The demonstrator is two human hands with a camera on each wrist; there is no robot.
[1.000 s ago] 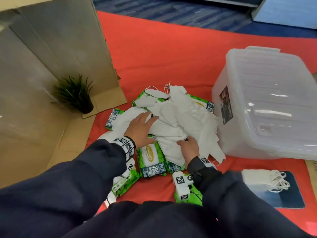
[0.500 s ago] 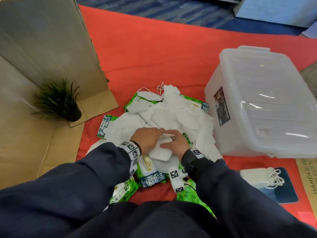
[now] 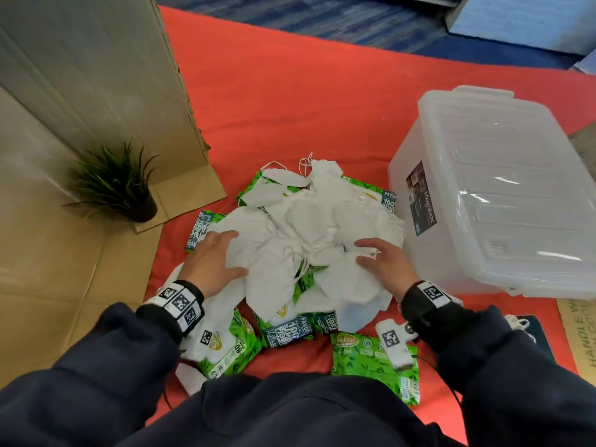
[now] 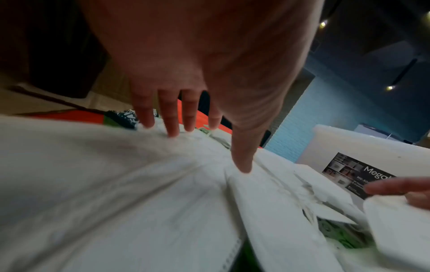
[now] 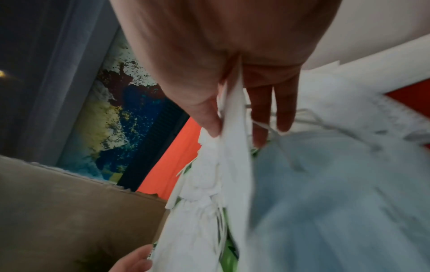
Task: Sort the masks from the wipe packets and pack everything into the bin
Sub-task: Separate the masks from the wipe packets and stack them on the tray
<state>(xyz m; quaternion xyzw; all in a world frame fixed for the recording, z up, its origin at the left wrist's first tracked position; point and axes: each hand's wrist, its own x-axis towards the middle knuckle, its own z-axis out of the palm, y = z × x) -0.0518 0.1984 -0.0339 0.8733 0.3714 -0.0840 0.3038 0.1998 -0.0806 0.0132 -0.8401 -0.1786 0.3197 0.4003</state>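
Observation:
A heap of white masks lies on the red cloth, over and among several green wipe packets. My left hand rests on the heap's left side; in the left wrist view this hand has straight, spread fingers touching a mask. My right hand is at the heap's right side. The right wrist view shows the right hand pinching a white mask between thumb and fingers. The clear bin stands to the right with its lid on.
A small potted plant stands on brown cardboard at the left, beside an upright cardboard wall. A blue mat peeks out past my right sleeve. Open red cloth stretches beyond the heap.
Both hands were together at the middle of the heap half a second ago. They have spread apart to its left and right sides, and the masks have shifted.

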